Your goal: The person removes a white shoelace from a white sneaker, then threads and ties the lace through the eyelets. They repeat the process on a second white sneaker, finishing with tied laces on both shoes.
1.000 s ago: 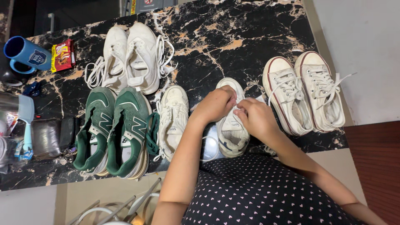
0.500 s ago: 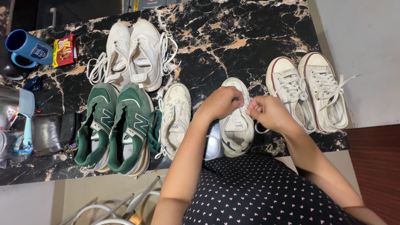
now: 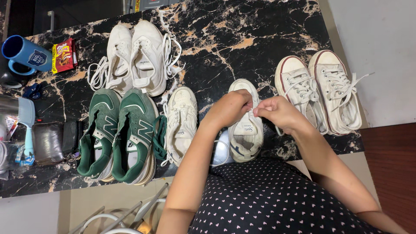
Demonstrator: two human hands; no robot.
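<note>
Pinching: both hands close their fingertips on the white lace (image 3: pixel 255 109) of the cream sneaker (image 3: pixel 245 134), above its tongue.
Left hand (image 3: pixel 229 108): fingers curled together, thumb and forefinger clamped on the lace; the hand rests over the sneaker's upper eyelets.
Right hand (image 3: pixel 279 113): fingers bunched together, tips clamped on the lace just beside the left hand's; knuckles nearly touching the left hand.
Lace: short visible stretch between the two pinches; the rest is hidden under the hands.
Cream sneaker: upright on the black marble tabletop (image 3: pixel 225 39), toe pointing away from the person, heel at the near table edge.
Matching cream sneaker (image 3: pixel 181 123): just beside the left forearm, same orientation.
Green sneakers (image 3: pixel 119 134): pair side by side, left of the cream pair, a green lace lying between the two pairs.
White sneakers (image 3: pixel 138 58): pair at the far side, laces loose.
White canvas shoes (image 3: pixel 318 93): pair with a dark red sole stripe, right of the right hand, laces loose.
Blue mug (image 3: pixel 24 54): far left corner, on its side.
Red snack packet (image 3: pixel 64 55): touching the mug.
Dark wallet (image 3: pixel 54 141): left edge, near the green pair.
</note>
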